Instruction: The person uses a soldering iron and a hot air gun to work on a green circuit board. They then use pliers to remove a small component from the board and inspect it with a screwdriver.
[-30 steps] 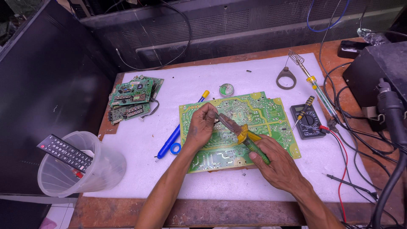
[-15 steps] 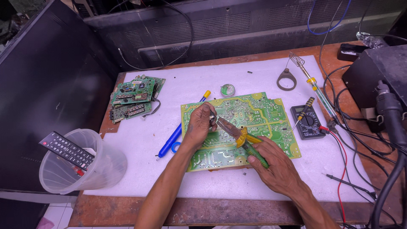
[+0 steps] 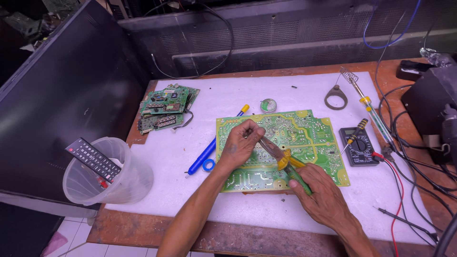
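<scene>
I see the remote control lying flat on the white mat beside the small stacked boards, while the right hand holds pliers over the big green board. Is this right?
Not quite: the head view shows the remote control standing tilted inside the clear plastic cup, not on the white mat. The right hand does hold pliers over the big green board.

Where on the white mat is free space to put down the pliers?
Bare mat lies behind the green circuit board, and along the front edge beside the clear plastic cup. Crowded: the right side, with multimeter, soldering iron and cables.
</scene>
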